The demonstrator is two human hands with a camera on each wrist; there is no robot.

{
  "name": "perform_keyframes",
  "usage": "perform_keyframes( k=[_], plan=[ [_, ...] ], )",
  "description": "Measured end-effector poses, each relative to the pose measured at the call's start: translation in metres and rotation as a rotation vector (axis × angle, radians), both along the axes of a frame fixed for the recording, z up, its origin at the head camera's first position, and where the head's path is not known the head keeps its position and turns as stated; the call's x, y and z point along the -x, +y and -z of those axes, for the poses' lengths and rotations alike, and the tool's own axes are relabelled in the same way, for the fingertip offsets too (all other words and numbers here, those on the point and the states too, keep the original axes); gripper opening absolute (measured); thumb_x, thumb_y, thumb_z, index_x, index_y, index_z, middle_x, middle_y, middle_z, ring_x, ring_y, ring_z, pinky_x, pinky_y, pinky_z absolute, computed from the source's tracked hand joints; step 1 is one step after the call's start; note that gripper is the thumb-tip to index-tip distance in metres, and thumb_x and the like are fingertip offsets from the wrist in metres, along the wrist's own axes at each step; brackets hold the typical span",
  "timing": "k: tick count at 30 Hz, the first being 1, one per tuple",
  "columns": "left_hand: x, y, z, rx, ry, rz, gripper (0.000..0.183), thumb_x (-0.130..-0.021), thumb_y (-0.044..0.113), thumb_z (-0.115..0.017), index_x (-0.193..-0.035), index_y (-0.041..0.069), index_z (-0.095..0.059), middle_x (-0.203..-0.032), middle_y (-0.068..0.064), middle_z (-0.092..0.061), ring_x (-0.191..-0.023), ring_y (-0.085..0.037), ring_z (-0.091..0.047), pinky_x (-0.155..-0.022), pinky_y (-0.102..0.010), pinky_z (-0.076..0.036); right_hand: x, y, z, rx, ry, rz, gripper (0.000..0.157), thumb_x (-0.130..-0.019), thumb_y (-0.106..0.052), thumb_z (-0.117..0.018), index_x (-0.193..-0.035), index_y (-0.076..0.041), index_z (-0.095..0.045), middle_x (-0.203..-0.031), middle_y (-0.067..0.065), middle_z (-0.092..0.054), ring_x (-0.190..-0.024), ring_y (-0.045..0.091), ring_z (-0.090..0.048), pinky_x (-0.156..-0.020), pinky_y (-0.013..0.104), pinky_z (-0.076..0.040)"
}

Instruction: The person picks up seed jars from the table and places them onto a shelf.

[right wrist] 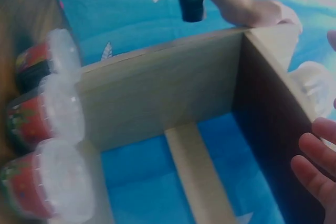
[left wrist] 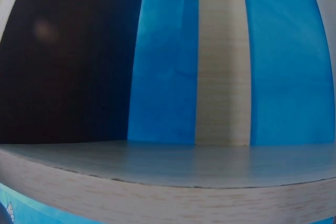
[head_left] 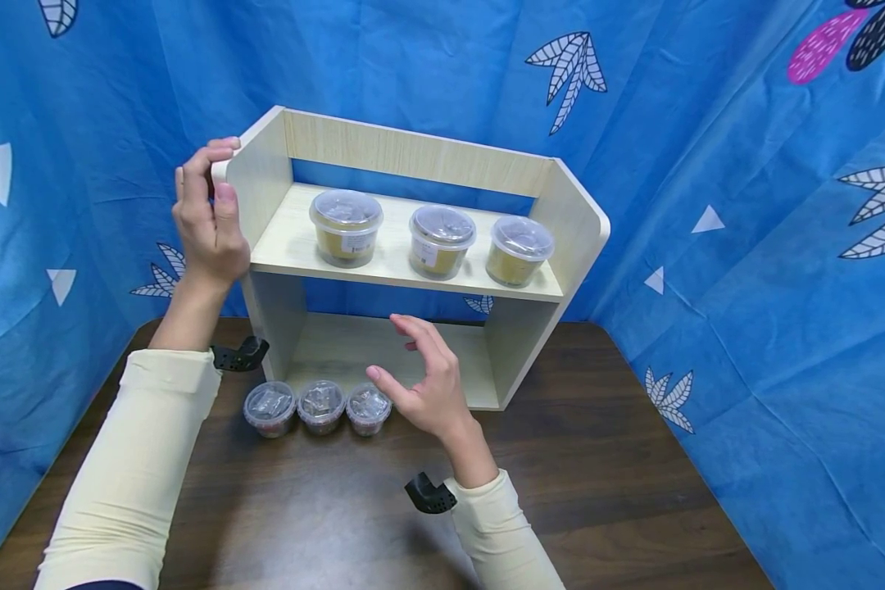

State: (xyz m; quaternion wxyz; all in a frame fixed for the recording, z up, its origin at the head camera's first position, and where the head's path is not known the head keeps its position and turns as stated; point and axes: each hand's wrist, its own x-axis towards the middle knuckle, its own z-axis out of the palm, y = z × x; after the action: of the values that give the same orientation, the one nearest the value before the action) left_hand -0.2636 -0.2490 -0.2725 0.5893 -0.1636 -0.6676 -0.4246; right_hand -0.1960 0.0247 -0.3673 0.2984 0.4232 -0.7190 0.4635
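Note:
A pale wooden two-tier shelf (head_left: 406, 283) stands on the table. My left hand (head_left: 210, 221) grips the front edge of its left side panel, fingers over the outside and thumb at the front. In the right wrist view, that same left hand (right wrist: 270, 14) shows at the panel. My right hand (head_left: 431, 381) is in front of the lower tier, fingers and thumb spread apart around nothing. Three small lidded tubs, the left one (head_left: 270, 408), the middle one (head_left: 321, 406) and the right one (head_left: 369, 408), stand in a row before the shelf, left of my right hand.
On the upper tier sit three larger clear-lidded tubs with yellowish contents: a left tub (head_left: 347, 229), a middle tub (head_left: 442, 241) and a right tub (head_left: 519, 251). The dark wooden table (head_left: 605, 483) extends to the right. Behind hangs a blue patterned curtain (head_left: 442, 57).

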Motion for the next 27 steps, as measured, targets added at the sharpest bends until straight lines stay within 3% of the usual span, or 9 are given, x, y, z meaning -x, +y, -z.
perform_keyframes(
  k=[10,16,27],
  plan=[
    [-0.002,0.002,-0.002,-0.007,0.006,0.006,0.047,-0.09,0.025,-0.038,-0.118,-0.01,-0.051,-0.129,-0.015,-0.06,-0.121,-0.017,-0.05,-0.1,-0.032,-0.044,0.0,0.005,0.027,-0.014,-0.082,0.027,0.06,-0.083,-0.03,-0.074,-0.132,-0.001,-0.056,-0.126,0.013,-0.061,-0.107,0.026,-0.061,-0.081,0.042,-0.055],
    [-0.003,0.003,-0.002,-0.007,0.006,0.007,0.046,-0.089,0.023,-0.038,-0.118,-0.01,-0.051,-0.129,-0.015,-0.06,-0.121,-0.017,-0.051,-0.1,-0.033,-0.045,0.001,0.006,0.04,-0.024,-0.112,0.052,0.061,-0.083,-0.032,-0.074,-0.132,-0.002,-0.056,-0.126,0.013,-0.062,-0.106,0.024,-0.061,-0.082,0.037,-0.054],
    [-0.002,0.002,-0.001,-0.007,0.0,0.003,0.046,-0.089,0.024,-0.038,-0.119,-0.01,-0.051,-0.13,-0.014,-0.06,-0.121,-0.016,-0.05,-0.101,-0.031,-0.044,0.003,0.006,0.066,-0.055,-0.216,0.068,0.067,-0.079,-0.029,-0.077,-0.136,-0.002,-0.052,-0.123,0.013,-0.061,-0.106,0.031,-0.06,-0.079,0.042,-0.054]
  ],
)
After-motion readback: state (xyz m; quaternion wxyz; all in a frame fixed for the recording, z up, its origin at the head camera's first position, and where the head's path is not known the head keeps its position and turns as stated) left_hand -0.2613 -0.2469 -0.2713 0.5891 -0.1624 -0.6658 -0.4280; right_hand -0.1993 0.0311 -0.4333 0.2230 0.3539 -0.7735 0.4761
